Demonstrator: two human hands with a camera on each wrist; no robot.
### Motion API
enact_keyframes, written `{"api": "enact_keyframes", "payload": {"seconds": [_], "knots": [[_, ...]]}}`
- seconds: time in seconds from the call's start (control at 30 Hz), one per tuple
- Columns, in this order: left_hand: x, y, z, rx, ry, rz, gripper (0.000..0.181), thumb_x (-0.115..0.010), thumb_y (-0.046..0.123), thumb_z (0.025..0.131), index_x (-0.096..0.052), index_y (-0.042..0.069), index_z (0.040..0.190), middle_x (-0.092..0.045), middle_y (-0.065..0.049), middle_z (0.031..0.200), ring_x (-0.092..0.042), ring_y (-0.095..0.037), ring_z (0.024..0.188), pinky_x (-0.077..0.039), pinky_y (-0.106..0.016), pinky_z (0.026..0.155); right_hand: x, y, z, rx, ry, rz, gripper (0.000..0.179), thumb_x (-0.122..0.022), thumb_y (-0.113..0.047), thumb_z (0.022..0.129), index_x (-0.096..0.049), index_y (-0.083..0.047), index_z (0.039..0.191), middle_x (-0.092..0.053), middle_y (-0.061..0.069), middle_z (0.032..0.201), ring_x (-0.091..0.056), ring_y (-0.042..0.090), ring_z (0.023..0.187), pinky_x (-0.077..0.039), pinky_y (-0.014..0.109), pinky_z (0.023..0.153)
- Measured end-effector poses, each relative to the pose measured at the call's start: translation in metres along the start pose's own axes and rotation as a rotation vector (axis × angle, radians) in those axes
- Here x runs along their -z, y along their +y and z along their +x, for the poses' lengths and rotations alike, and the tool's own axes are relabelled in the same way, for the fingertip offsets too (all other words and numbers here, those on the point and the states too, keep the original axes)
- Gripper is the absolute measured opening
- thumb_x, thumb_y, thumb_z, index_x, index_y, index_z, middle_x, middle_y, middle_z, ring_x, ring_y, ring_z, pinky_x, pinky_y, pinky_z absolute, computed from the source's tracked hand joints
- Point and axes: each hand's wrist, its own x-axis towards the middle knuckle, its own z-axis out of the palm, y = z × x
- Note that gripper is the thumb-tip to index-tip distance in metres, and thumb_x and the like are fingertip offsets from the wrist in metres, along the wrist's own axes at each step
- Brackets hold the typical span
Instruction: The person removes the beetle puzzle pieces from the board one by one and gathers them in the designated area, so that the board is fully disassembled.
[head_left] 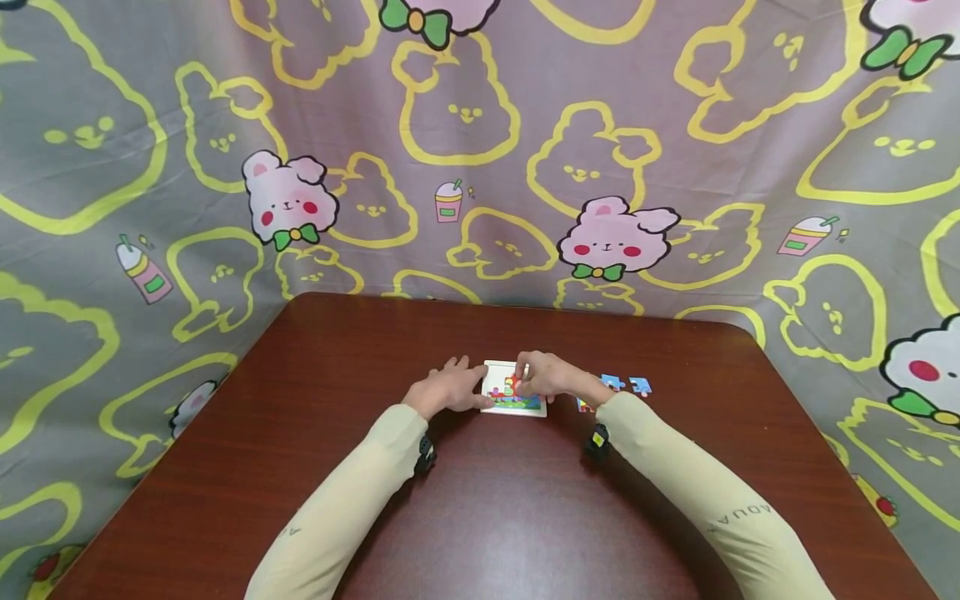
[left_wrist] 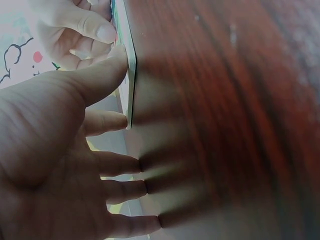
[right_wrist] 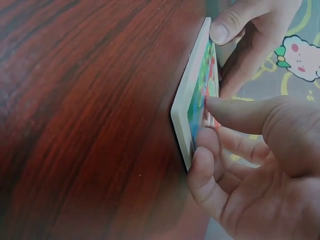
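Note:
A jigsaw board with a white frame lies flat on the table, its near part filled with colourful pieces. My left hand is spread at the board's left side. In the left wrist view its thumb rests on the frame corner, the other fingers reaching straight to the tabletop. Over the board's right half, my right hand pinches a reddish puzzle piece between thumb and fingers, low over the picture. Its curled outer fingers touch the frame's right edge, and the hand hides much of the piece.
Several loose blue puzzle pieces lie right of the board, partly behind the right forearm. The brown wooden table backs onto a patterned cloth. Both wrists wear small black cameras.

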Motion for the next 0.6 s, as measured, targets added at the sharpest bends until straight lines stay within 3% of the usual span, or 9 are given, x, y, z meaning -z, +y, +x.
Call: {"api": "enact_keyframes", "payload": {"seconds": [0.27, 0.47, 0.6], "knots": [[0.0013, 0.0001, -0.0013, -0.002, -0.001, 0.002, 0.073, -0.056, 0.052, 0.096, -0.029, 0.022, 0.156, -0.018, -0.018, 0.164, -0.013, -0.040, 0.152, -0.020, -0.062, 0.118, 0.0015, -0.0047, -0.0026, 0.005, 0.006, -0.024, 0.025, -0.074, -0.015, 0.088, -0.057, -0.004, 0.103, -0.073, 0.007, 0.085, -0.059, 0.012, 0.051, -0.053, 0.029, 0.047], [0.0012, -0.0002, -0.0015, 0.006, -0.008, -0.003, 0.073, -0.056, 0.052, 0.096, -0.028, 0.023, 0.156, -0.017, -0.017, 0.164, -0.012, -0.039, 0.152, -0.019, -0.061, 0.119, 0.0012, -0.0043, -0.0028, 0.024, 0.014, -0.008, 0.023, -0.072, -0.014, 0.089, -0.053, -0.006, 0.101, -0.073, 0.011, 0.095, -0.060, 0.014, 0.053, -0.051, 0.028, 0.046], [0.0015, 0.0001, -0.0012, 0.006, -0.009, -0.005, 0.073, -0.056, 0.052, 0.096, -0.028, 0.023, 0.156, -0.016, -0.017, 0.164, -0.011, -0.039, 0.152, -0.018, -0.061, 0.119, 0.0001, -0.0047, -0.0030, 0.051, 0.023, 0.014, 0.022, -0.069, -0.012, 0.089, -0.051, -0.007, 0.099, -0.072, 0.008, 0.086, -0.058, 0.014, 0.051, -0.048, 0.025, 0.044]]}}
